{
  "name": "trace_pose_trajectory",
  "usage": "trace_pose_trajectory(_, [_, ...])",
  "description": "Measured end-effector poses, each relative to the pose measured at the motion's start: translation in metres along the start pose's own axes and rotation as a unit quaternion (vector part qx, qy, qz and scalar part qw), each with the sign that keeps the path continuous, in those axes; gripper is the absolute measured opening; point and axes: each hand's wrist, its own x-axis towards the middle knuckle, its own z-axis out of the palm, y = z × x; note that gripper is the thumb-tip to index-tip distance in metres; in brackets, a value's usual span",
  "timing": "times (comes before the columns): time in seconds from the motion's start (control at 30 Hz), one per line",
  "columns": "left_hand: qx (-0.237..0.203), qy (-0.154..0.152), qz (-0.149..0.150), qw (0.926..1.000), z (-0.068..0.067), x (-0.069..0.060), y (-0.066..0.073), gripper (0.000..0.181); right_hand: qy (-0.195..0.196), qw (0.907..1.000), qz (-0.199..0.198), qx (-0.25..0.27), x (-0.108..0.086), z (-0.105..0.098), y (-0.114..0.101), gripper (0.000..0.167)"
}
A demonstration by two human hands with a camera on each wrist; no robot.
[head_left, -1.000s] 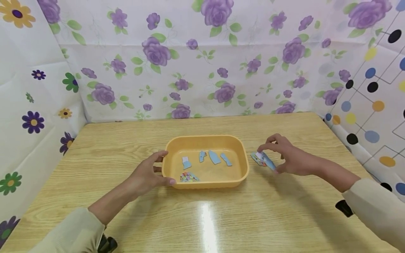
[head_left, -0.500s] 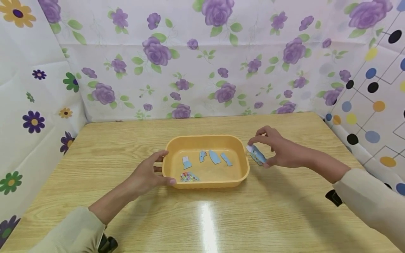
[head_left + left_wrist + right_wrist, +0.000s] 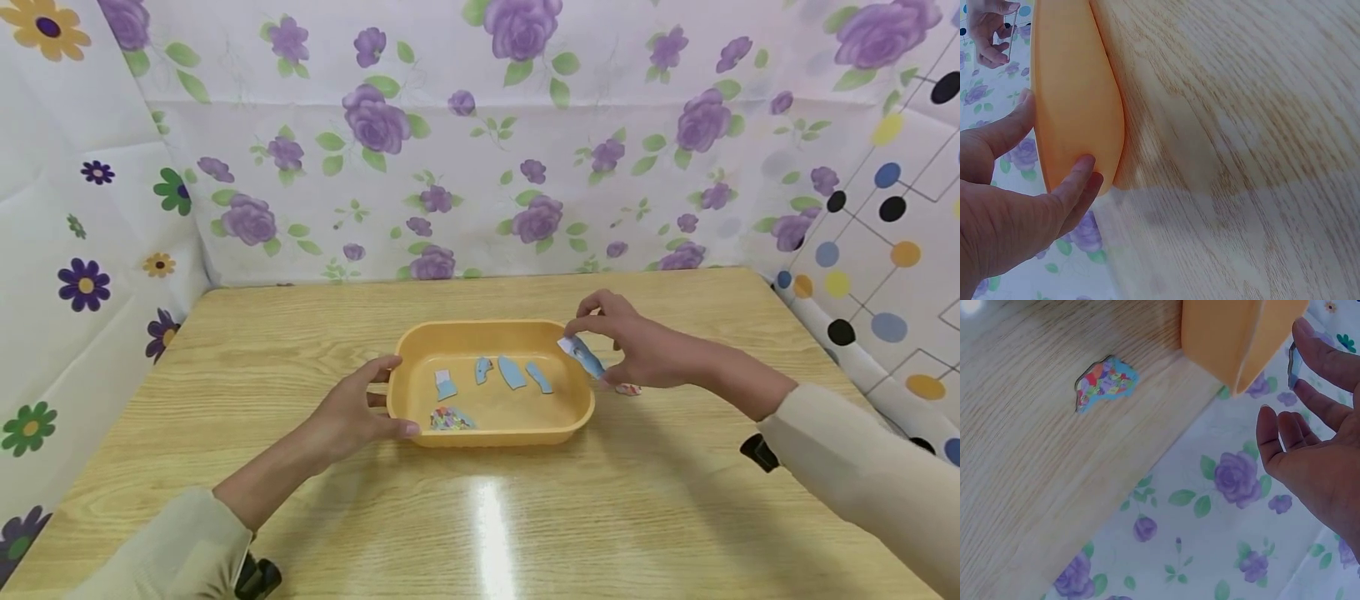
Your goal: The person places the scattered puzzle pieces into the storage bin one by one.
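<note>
In the head view my left hand (image 3: 356, 406) holds the left end of a yellow-orange plastic tray (image 3: 517, 435), thumb near the front wall. In the left wrist view, its fingers (image 3: 1069, 187) touch the tray's outer wall. My right hand (image 3: 633, 337) pinches a narrow blue puzzle piece (image 3: 582, 357) with a white end, raised over the tray's right rim. The right wrist view shows that piece (image 3: 1294, 367) edge-on between thumb and fingertip. On the table right of the tray lies a multicoloured puzzle piece (image 3: 1107, 382), partly hidden by my right hand in the head view.
Inside the tray lie several flat pieces: a blue-and-white one (image 3: 446, 386), small blue ones (image 3: 512, 372) and a multicoloured one (image 3: 452, 419). The wooden table (image 3: 360, 517) ends at a flowered cloth (image 3: 465, 192) behind. Patterned cloths also hang at both sides.
My right hand has lifted the blue piece off the table and carried it left to the tray's right rim, uncovering the multicoloured piece. My left hand stays at the tray.
</note>
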Motion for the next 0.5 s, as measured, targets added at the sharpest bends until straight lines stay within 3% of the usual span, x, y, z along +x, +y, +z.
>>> trace_pose_trajectory(0.5, [-0.002,0.000,-0.003,1.0000,0.001,-0.002,0.003,0.098,-0.024,0.9993,-0.017,0.023,0.019,0.012,-0.013,0.058])
